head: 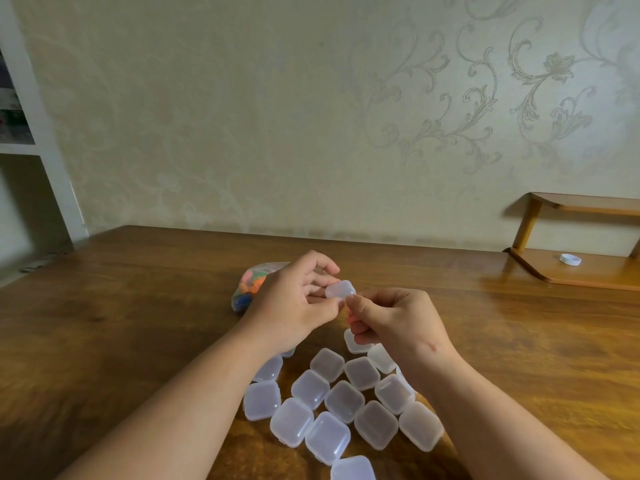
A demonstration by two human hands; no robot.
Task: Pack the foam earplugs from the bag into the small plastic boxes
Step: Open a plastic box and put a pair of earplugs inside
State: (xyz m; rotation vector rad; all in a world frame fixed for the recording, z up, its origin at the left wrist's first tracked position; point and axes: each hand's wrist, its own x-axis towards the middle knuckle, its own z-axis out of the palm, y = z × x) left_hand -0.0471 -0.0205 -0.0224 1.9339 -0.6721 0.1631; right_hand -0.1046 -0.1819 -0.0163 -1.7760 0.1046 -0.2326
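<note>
Fingers of left hand curled round one clear box, held above the table. Right hand pinched narrow on a pink earplug just beneath that box. Dark wooden table; pale scrolled wallpaper behind; wooden shelf at right bearing one white cap. Behind left hand, one clear bag of mixed-colour earplugs. Between the forearms, at least fifteen shut boxes, seemingly empty, clustered, some partly hidden.

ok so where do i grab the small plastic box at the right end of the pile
Pinch the small plastic box across its side walls from above, on the near-right: it lies flat, and other boxes crowd only its left and far sides.
</note>
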